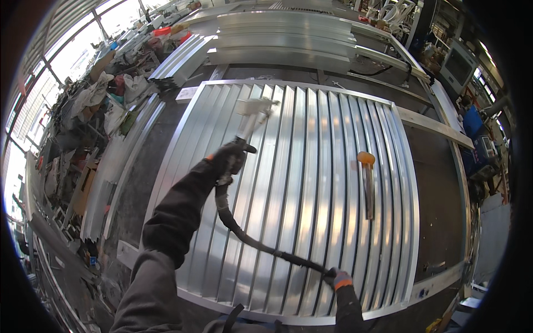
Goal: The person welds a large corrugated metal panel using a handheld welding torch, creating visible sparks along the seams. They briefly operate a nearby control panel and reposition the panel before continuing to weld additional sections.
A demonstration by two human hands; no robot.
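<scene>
A large silvery metal louvre panel point(300, 183) with many parallel slats lies flat in front of me. My left hand point(229, 159), in a dark glove, is closed around the dark handle of a hose-fed hand tool point(256, 115). The tool's pale metal head is smeared by motion over the far left slats, so its exact kind and any contact are unclear. A black hose point(250, 240) runs from the handle across the panel. Near the front right, my gloved right hand point(337, 277) is closed on that hose. A mallet point(366, 161) with a yellow-orange head rests on the right-hand slats.
Long metal profiles point(283, 39) are stacked beyond the panel. Scrap, bags and offcuts point(105, 100) pile up at the left, beside more long strips point(122, 166). A frame rail point(436, 126) reaches out on the right. Farther right stand a grey cabinet point(458, 66) and a blue machine point(477, 130).
</scene>
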